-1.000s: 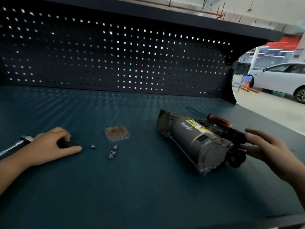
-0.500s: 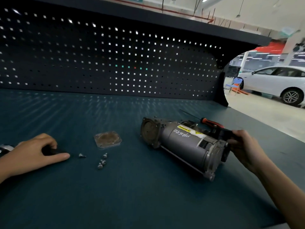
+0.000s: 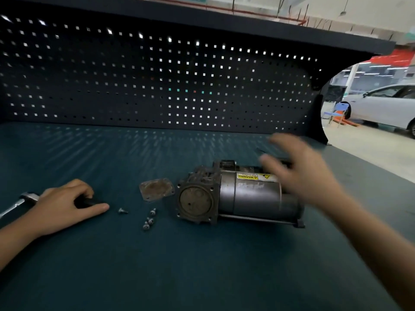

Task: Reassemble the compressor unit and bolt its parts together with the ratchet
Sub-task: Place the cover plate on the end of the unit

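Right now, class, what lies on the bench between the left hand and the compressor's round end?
Head view: four loose bolts, with the square cover plate just behind them.

A dark pegboard [image 3: 157,86] fills the upper half of the frame (light shows through its square holes), under a black shelf edge [image 3: 202,21]. A teal bench top [image 3: 202,277] spreads across the lower half. At the right edge, a white car [image 3: 381,106] stands on a pale floor [image 3: 370,149], with a blue chair [image 3: 340,108] just left of it.

Dim bench, backlit pegboard [image 3: 157,81], blurred right hand [image 3: 301,171]
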